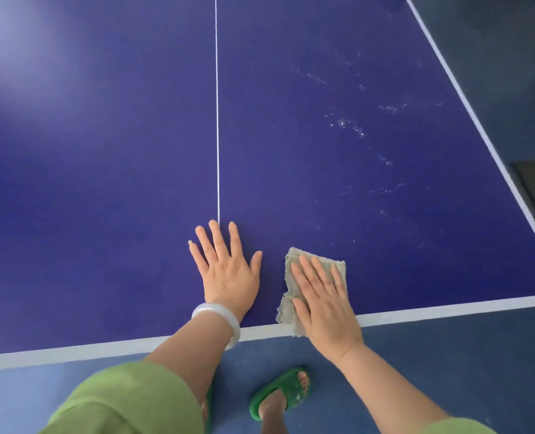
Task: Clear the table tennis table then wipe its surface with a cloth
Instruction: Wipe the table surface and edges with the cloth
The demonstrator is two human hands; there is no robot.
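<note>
The blue desk [103,183] filled most of the view and carried no loose items in the visible part, so the clearing step appeared done and the wiping step was judged to be in hand. The floor [447,355] lay below the near edge band [103,347] and beyond the right edge band [466,101], which ran diagonally away toward the top. The left hand [227,270] lay flat on the desk just beside the end of the centre line [217,120], its fingers [217,239] straight, spread and holding nothing; it seemed to serve as a brace. The right hand [325,305] pressed the cloth [291,260] down with straight fingers [310,274] laid together, pinning it rather than gripping it. The cloth, folded and grey, sat on the right half of the desk, its lower end lapping over the near edge band. Pale specks [350,126] were scattered well ahead of the cloth on the right half. The next move probably called for a forward push across those specks under even pressure, stopping short of the right edge band. Open room lay ahead and to the left; the near edge touched the cloth. A pale bracelet [219,321] circled the left wrist.
</note>
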